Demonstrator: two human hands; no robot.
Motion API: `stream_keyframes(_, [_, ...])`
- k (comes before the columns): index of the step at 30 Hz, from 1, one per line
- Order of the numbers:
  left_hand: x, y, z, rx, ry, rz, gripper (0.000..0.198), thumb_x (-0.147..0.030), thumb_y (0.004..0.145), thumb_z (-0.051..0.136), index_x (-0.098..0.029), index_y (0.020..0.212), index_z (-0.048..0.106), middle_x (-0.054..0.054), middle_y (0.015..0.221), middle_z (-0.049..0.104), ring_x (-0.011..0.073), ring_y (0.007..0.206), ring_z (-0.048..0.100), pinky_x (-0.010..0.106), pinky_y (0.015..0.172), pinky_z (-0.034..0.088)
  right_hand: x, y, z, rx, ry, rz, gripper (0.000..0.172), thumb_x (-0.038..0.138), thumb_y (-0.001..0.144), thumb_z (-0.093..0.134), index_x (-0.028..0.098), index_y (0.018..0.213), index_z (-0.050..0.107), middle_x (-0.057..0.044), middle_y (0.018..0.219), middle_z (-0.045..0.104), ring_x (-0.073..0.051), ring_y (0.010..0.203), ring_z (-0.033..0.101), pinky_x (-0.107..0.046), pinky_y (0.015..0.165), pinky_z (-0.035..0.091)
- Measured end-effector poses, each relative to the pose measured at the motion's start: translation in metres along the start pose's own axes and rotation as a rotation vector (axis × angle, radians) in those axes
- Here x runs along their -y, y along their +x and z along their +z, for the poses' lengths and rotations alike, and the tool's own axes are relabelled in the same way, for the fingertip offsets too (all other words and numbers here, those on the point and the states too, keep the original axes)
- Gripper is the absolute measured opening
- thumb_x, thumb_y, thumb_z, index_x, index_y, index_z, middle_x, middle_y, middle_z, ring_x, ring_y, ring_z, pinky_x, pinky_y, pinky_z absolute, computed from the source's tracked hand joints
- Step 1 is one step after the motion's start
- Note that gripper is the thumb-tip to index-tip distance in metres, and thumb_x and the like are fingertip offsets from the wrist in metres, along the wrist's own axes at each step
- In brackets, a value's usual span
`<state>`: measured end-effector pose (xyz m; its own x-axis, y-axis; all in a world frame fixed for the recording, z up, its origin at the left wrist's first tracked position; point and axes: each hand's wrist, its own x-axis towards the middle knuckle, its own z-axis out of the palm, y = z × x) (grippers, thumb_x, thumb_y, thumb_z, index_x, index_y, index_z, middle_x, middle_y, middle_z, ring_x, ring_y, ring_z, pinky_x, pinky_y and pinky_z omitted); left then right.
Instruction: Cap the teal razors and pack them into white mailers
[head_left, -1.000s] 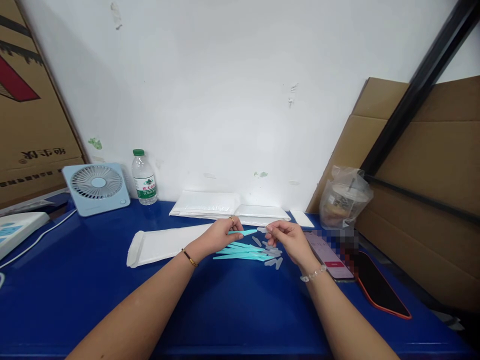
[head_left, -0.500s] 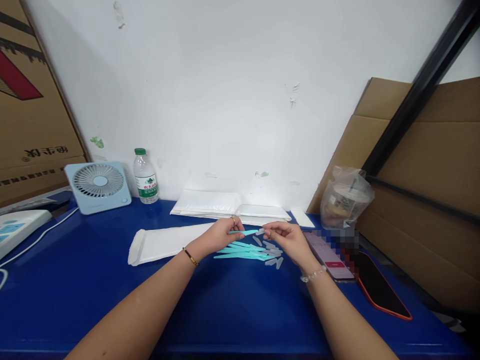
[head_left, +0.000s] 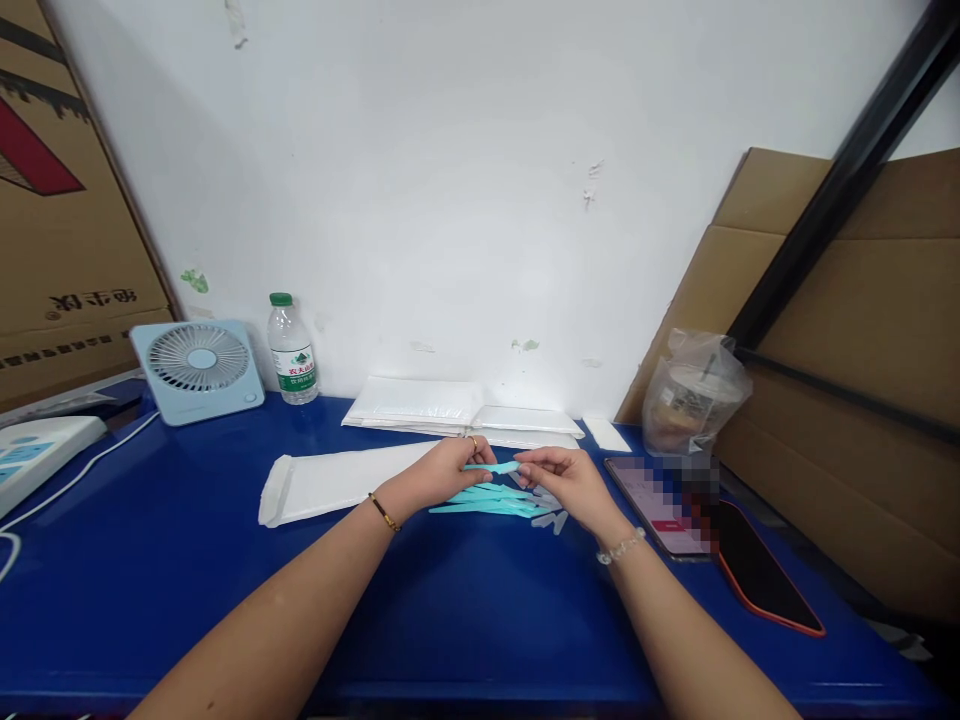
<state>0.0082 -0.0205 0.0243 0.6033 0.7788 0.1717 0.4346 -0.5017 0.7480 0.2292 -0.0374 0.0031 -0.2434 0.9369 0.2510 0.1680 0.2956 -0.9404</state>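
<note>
Right now your left hand [head_left: 442,472] pinches one teal plastic stick [head_left: 491,467] by its handle end, fingers clamped around it, and holds it just above the pile of teal sticks [head_left: 480,500] on the blue table [head_left: 465,620]. Your right hand [head_left: 562,478] meets the stick's far end; its fingertips are closed on something small there, apparently a clear cap, though the piece is too small to tell for sure. Both hands hover over the pile, nearly touching each other at the stick.

Take that pile as your landmark. Just to its right and a little nearer to you lie a few loose clear caps [head_left: 553,519]. To its left lies a white padded envelope [head_left: 337,482], flat on the table, with your left wrist just beside its near edge. Behind the pile, against the wall, sits a stack of white envelopes [head_left: 450,408]. Further right of the pile lie a phone [head_left: 660,500] with a lit screen and then a dark phone in an orange case [head_left: 761,580], and behind them a drink cup in a plastic bag [head_left: 694,395]. Far to the left of the pile, near the wall, stand a water bottle [head_left: 291,350] and a small blue fan [head_left: 199,368], side by side.
</note>
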Motion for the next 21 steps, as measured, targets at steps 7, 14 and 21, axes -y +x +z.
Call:
stream_keyframes(7, [-0.007, -0.005, 0.009, 0.114, 0.072, -0.002, 0.019, -0.033, 0.079, 0.054, -0.019, 0.09, 0.061, 0.002, 0.085, 0.062, 0.0156, 0.076, 0.055, 0.024, 0.063, 0.04, 0.007, -0.004, -0.019, 0.181, -0.24, -0.012, 0.034, 0.042, 0.073, 0.066, 0.015, 0.093, 0.07, -0.005, 0.07, 0.068, -0.015, 0.063, 0.061, -0.025, 0.054, 0.048])
stream_keyframes(14, [-0.007, -0.007, 0.035, 0.171, 0.396, 0.003, 0.013, -0.027, 0.07, 0.064, -0.022, 0.082, 0.065, 0.004, 0.085, 0.064, 0.0196, 0.077, 0.056, 0.026, 0.059, 0.035, -0.006, -0.007, -0.043, 0.4, -0.58, -0.038, 0.011, 0.025, 0.062, 0.073, 0.018, 0.07, 0.071, 0.0, 0.068, 0.059, -0.011, 0.057, 0.054, -0.02, 0.05, 0.042])
stream_keyframes(21, [0.001, -0.001, 0.03, 0.036, 0.507, -0.035, 0.022, -0.033, 0.07, 0.066, -0.02, 0.087, 0.062, 0.005, 0.086, 0.063, 0.0218, 0.081, 0.055, 0.028, 0.062, 0.035, -0.016, -0.006, -0.036, 0.411, -0.672, 0.013, 0.011, 0.013, 0.059, 0.066, 0.018, 0.068, 0.065, 0.002, 0.067, 0.058, -0.01, 0.055, 0.053, -0.019, 0.048, 0.04])
